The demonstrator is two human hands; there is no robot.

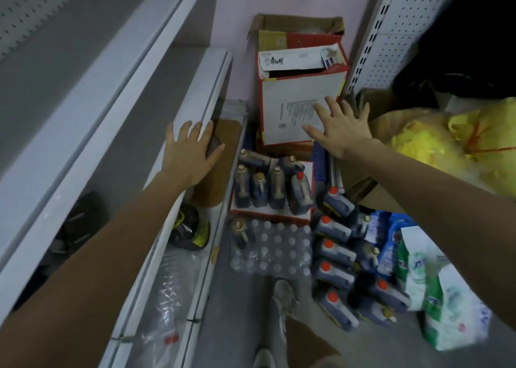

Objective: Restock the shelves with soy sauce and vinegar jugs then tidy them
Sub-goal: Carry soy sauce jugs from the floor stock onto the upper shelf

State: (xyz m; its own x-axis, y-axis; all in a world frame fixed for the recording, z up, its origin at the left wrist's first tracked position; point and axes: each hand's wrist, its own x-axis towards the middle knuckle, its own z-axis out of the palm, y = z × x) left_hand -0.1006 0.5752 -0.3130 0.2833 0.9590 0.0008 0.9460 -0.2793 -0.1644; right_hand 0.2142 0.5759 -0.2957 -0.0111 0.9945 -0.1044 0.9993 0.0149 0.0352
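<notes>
Both hands are spread, fingers straight, and they hold nothing. The left hand (190, 151) lies against the front edge of the white shelf (92, 166). The right hand (344, 129) is over a white-and-red carton (290, 108); I cannot tell if it touches. The tan-capped jugs (262, 189) stand upright in an open tray carton (270, 214) on the floor, at 4 o'clock from the left hand and about 8 o'clock from the right. The red-capped jugs (333, 251) make a row from 12 to 6 o'clock under the right arm. I judge that the left hand is slightly nearer to the tray.
</notes>
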